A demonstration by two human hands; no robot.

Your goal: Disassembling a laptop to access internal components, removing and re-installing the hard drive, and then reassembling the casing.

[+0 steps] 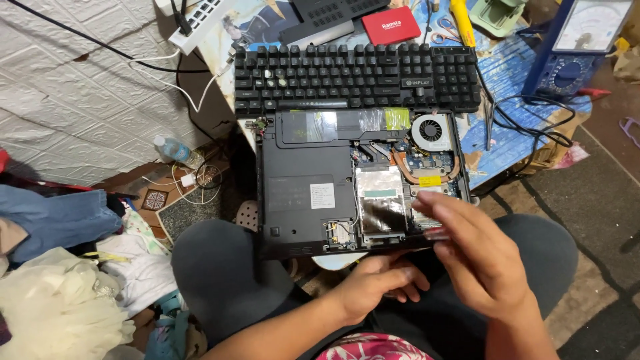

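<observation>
What I'm failing to make out from here

My right hand (483, 257) is blurring at five o'clock, its fingers smearing over the laptop's (313, 193) near right corner, so I'm not telling whether they are pinching anything. My left hand (377, 283) is curling under the laptop's front edge at six o'clock, hiding its fingertips and whatever they are touching. The label (322, 196) on the base is reading too small. The meter (577, 43) at one o'clock and the power strip (197, 20) at eleven o'clock are running off the top edge.
</observation>
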